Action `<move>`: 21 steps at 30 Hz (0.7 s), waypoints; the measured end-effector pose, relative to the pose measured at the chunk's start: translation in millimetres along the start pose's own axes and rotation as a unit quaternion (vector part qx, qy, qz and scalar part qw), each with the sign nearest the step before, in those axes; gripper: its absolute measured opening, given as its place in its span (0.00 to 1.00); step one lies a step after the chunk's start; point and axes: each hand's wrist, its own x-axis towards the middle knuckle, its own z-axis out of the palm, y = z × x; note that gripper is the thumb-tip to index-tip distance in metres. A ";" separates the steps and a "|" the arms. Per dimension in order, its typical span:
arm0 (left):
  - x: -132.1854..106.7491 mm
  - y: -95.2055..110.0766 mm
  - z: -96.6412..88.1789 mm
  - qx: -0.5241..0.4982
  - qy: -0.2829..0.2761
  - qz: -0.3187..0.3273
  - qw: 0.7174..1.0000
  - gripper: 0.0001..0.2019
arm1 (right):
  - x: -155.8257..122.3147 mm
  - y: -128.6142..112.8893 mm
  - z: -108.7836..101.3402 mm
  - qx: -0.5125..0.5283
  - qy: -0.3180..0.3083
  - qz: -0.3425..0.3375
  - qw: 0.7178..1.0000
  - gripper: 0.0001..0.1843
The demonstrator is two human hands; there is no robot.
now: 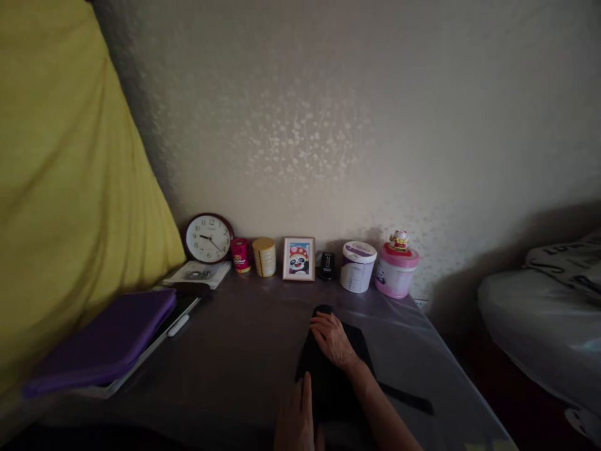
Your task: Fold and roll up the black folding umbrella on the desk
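A black cloth piece (328, 379) lies on the table in front of me, with a rounded top end and a dark strap (406, 398) stretching out to its right. Across its upper part rests my right hand (332, 338), fingers laid flat over the fabric. Near its lower left edge is my left hand (295, 414), fingers extended and slightly blurred, partly cut off by the bottom of the view. The cloth's lower end is dark and hard to make out.
Along the wall stand a round clock (209, 238), a red can (241, 255), a yellow-lidded container (264, 257), a framed panda picture (299, 259), a small black object (326, 266), a white tub (358, 267) and a pink tub (397, 272). At left lies a purple folder (107, 338).
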 end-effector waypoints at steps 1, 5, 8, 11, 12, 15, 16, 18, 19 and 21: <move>0.3 0.9 -1.4 0.002 -0.005 -0.005 1.000 0.40 | 6.0 5.6 2.1 -0.008 -0.003 0.007 1.000 0.14; 1.3 4.4 -9.0 0.007 -0.022 -0.025 0.999 0.40 | 25.2 23.1 9.3 -0.042 -0.012 0.044 0.998 0.14; 1.5 5.7 -12.4 0.007 -0.027 -0.030 0.999 0.40 | 32.4 25.0 10.6 -0.093 0.020 0.097 0.991 0.14; 2.0 5.1 -11.8 0.005 -0.030 -0.036 0.999 0.40 | 28.1 16.3 10.1 -0.130 0.072 0.116 0.982 0.16; 2.2 4.6 -11.3 0.002 -0.032 -0.035 0.999 0.40 | 24.0 12.5 10.1 -0.124 0.073 0.101 0.984 0.16; 1.7 3.3 -10.6 -0.018 -0.040 -0.017 0.999 0.40 | 6.2 5.9 9.1 -0.080 0.044 0.045 0.995 0.15; 1.0 3.1 -11.1 -0.029 -0.044 -0.010 0.999 0.40 | -0.5 6.9 7.6 -0.069 0.045 0.042 0.996 0.15; -0.9 3.3 -13.1 -0.050 -0.049 -0.006 0.998 0.40 | -14.1 14.8 1.7 -0.056 0.079 0.074 0.993 0.16; -2.1 3.7 -14.5 -0.057 -0.049 -0.007 0.997 0.40 | -21.1 21.3 -2.6 -0.052 0.106 0.106 0.987 0.17; -4.7 5.1 -17.4 -0.066 -0.044 -0.009 0.997 0.39 | -36.5 36.8 -12.3 -0.039 0.146 0.181 0.972 0.17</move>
